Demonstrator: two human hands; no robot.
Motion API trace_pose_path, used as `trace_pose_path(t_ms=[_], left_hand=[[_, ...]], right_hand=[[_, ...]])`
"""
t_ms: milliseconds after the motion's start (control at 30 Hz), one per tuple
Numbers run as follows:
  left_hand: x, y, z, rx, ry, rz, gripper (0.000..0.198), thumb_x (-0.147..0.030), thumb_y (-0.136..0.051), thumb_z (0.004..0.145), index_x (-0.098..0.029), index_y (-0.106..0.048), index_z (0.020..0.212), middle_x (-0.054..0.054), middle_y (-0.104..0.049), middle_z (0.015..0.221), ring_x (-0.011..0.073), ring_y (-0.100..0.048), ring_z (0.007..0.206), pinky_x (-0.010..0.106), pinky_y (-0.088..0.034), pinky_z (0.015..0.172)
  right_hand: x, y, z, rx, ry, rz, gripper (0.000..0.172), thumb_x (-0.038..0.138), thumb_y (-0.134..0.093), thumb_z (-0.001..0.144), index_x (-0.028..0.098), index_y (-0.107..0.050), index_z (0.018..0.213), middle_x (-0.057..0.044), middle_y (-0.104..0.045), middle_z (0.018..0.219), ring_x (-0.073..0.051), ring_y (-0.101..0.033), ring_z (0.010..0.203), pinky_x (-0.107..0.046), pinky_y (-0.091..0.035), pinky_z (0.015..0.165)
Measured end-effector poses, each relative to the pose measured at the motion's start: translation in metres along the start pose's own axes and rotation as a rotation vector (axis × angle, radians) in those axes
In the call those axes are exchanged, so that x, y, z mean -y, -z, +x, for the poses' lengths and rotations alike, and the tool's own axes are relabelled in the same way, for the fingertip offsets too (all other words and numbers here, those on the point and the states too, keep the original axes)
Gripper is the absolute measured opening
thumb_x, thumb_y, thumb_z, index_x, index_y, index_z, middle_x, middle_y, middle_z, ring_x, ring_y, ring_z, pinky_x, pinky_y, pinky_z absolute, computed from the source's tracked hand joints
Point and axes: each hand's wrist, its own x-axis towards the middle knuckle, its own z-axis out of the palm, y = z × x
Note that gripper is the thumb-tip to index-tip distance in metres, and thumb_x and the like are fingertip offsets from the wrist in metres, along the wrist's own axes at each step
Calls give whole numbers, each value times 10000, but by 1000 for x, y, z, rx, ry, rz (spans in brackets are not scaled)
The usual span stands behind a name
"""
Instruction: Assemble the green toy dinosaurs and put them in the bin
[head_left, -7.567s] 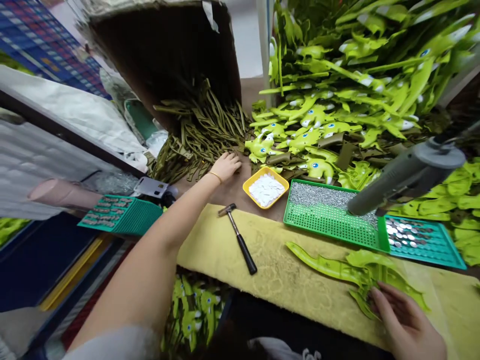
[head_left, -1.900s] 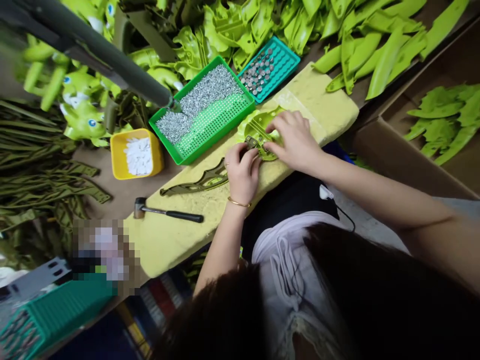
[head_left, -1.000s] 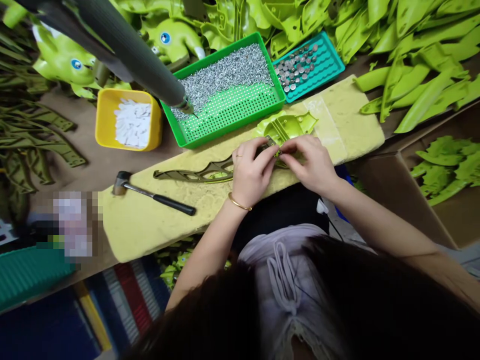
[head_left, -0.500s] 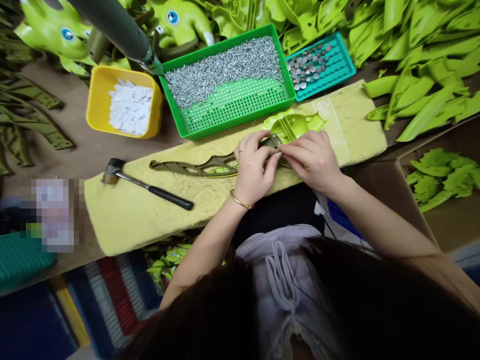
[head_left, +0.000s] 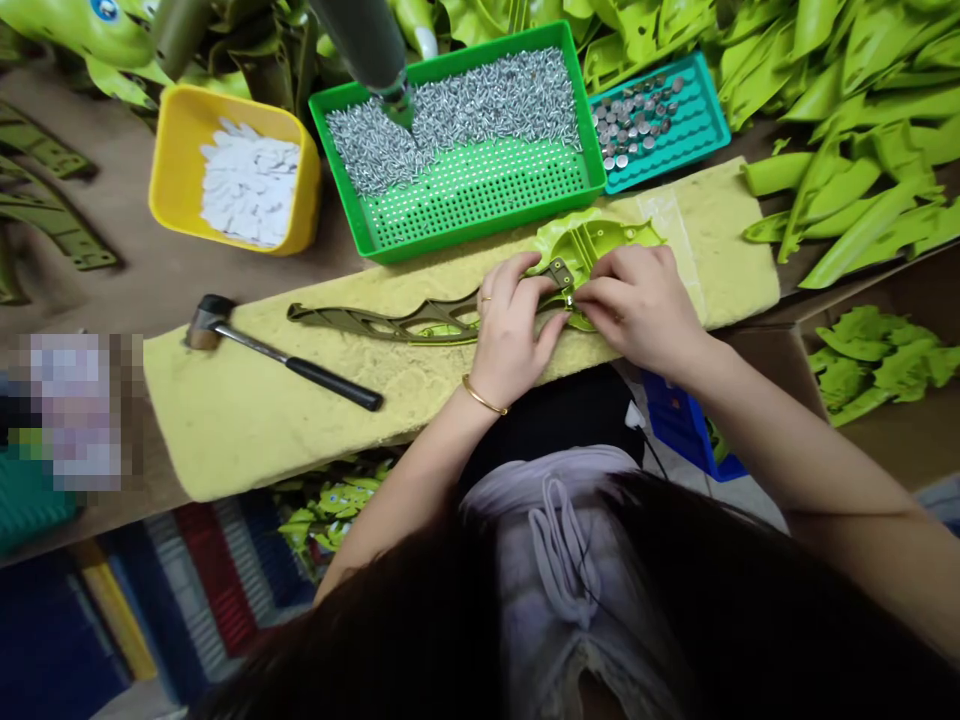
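Note:
My left hand (head_left: pixel 514 330) and my right hand (head_left: pixel 637 305) meet on a yellow foam pad (head_left: pixel 300 400). Both pinch a long olive plastic piece (head_left: pixel 382 322) where its end joins a bright green shell part (head_left: pixel 596 235). The olive piece stretches left from my left fingers across the pad. My right fingers press down at the joint on the green shell. A small hammer (head_left: pixel 285 352) lies on the pad to the left of my left hand.
A green tray of small screws (head_left: pixel 465 140), a teal tray of metal discs (head_left: pixel 660 110) and a yellow tub of white pieces (head_left: pixel 232 170) stand behind the pad. A hanging power screwdriver (head_left: pixel 371 45) dangles over the screw tray. Green plastic parts (head_left: pixel 825 120) pile up behind and right.
Earlier my left hand reached into the olive pieces at the back; the olive piece now lies on the pad against the green shell. Over the last second both hands stay pinched at the joint.

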Motion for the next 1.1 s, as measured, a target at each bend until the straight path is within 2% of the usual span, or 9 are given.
trace_pose_path(t_ms=[333,433,500,567,667,767,867,967,1100], left_hand=[[2,-3,-2,24,-72,70,173,-300,-539,916,-197,-592,1046,117,-614,1251,249,-531,1194,452,-402,1024],[3,-3,-4,38,-126,138,188,-280,-500,942,-219,-628,1066,89,-623,1284,242,-533,1201,465,-376,1056],[2,-2,-6,75,-140,177,214,-267,-488,948,-237,-637,1098,76,-607,1326,246,-514,1234,495,-335,1096],[-1,-1,-7,134,-140,204,241,-275,-489,943,-239,-634,1132,81,-576,1372,267,-482,1280,541,-286,1125],[-9,1,-7,200,-126,236,276,-306,-494,933,-220,-631,1156,110,-554,1394,317,-449,1317,610,-236,1130],[-14,0,-6,219,-94,266,295,-349,-489,930,-205,-640,1139,130,-559,1384,351,-445,1318,639,-222,1116],[-16,-2,-4,205,-88,281,312,-386,-489,928,-205,-647,1126,132,-572,1365,357,-452,1302,632,-237,1101],[-16,-4,-3,140,-88,287,277,-388,-505,917,-222,-664,1071,121,-602,1319,340,-486,1251,608,-278,1070],[-15,-7,-3,82,-83,245,230,-374,-543,894,-228,-670,1018,114,-619,1286,338,-502,1217,594,-297,1043]], right_hand=[[13,11,15,215,-38,-61,202,245,-487,900,175,-644,793,-94,-617,874,-238,-533,863,-389,-361,746],[16,15,17,260,-126,-98,149,237,-519,888,145,-633,916,-120,-634,920,-262,-567,867,-391,-388,726],[15,19,11,248,-215,-57,191,273,-572,871,134,-606,997,-120,-643,915,-260,-586,829,-382,-408,696],[13,24,2,240,-300,116,231,325,-618,849,157,-595,1005,-74,-645,831,-218,-586,737,-353,-427,653],[8,32,-10,252,-389,544,203,370,-652,818,199,-608,918,-13,-639,736,-156,-570,650,-303,-458,606],[6,38,-9,243,-475,893,179,362,-681,781,204,-631,850,-12,-676,798,-144,-600,698,-287,-501,631],[4,37,0,271,-517,1064,156,319,-694,759,202,-657,855,-11,-690,816,-142,-614,729,-285,-522,660],[2,32,4,238,-470,1037,138,296,-668,774,203,-667,875,-13,-684,796,-145,-605,716,-296,-521,647],[3,29,-7,160,-313,738,266,317,-724,734,188,-657,957,-36,-663,850,-155,-587,715,-310,-505,645]])
